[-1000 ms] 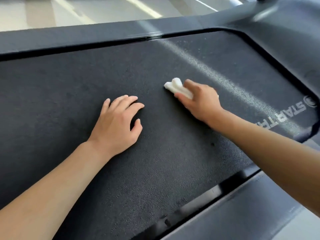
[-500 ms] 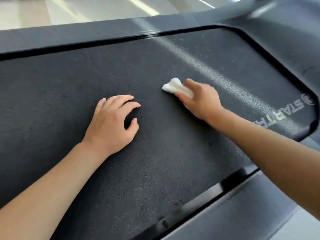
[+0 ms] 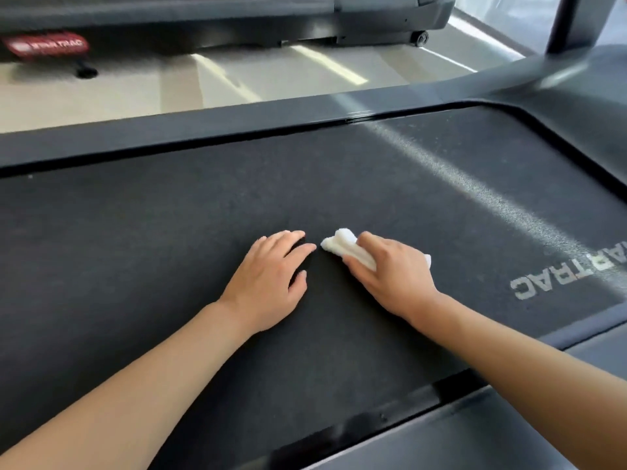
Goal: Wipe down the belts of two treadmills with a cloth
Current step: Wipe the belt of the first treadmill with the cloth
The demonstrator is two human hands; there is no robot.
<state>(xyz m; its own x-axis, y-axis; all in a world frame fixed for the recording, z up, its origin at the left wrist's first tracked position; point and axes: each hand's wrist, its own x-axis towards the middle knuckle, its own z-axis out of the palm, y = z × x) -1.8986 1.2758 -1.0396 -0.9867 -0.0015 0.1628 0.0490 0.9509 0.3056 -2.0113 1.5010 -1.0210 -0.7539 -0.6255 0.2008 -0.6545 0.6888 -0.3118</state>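
Cloth (image 3: 342, 247), white and bunched, sits mid-belt (image 3: 169, 252), pinned under the right hand (image 3: 390, 276), which clutches it. Left hand (image 3: 268, 286) lies flat and empty just beside the cloth. Soft, light stuff: best gripped from above, palm pressing down.

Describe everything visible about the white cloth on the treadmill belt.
The cloth is white and looks soft, like folded or bunched fabric. It lies pressed flat on the dark belt under the right hand, which covers most of it. A rounded end sticks out beyond the fingertips toward the left hand, without touching it; a small corner shows past the hand's far edge.
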